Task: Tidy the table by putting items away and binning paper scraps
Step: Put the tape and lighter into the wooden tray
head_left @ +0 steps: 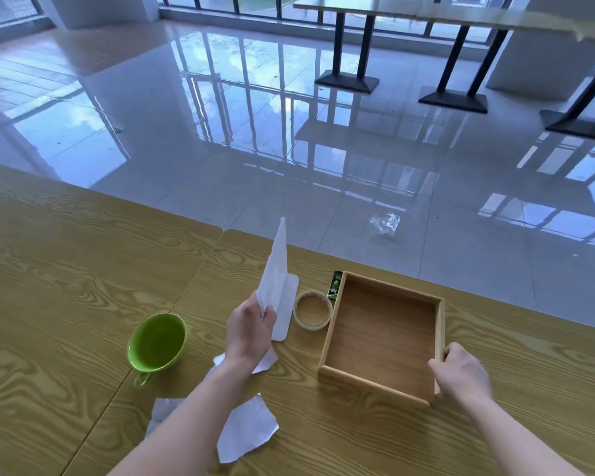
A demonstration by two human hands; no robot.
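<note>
My left hand (pixel 249 329) pinches a white paper sheet (pixel 275 269) and holds it upright above the wooden table (pixel 66 269). Under it lies a flat white card (pixel 285 310). A roll of tape (pixel 312 310) and a small green-and-black stick (pixel 335 286) lie beside an empty wooden box (pixel 382 334). My right hand (pixel 461 372) grips the box's near right corner. Torn paper scraps lie near my left forearm: one (pixel 246 431) in front, one (pixel 162 410) to the left, one (pixel 267 364) partly hidden under the wrist.
A green cup (pixel 157 343) with a small handle stands left of my left hand. The table's far edge runs diagonally behind the box. A crumpled clear plastic wrapper (pixel 385 223) lies on the glossy tiled floor beyond. Other tables with black legs (pixel 347 46) stand far off.
</note>
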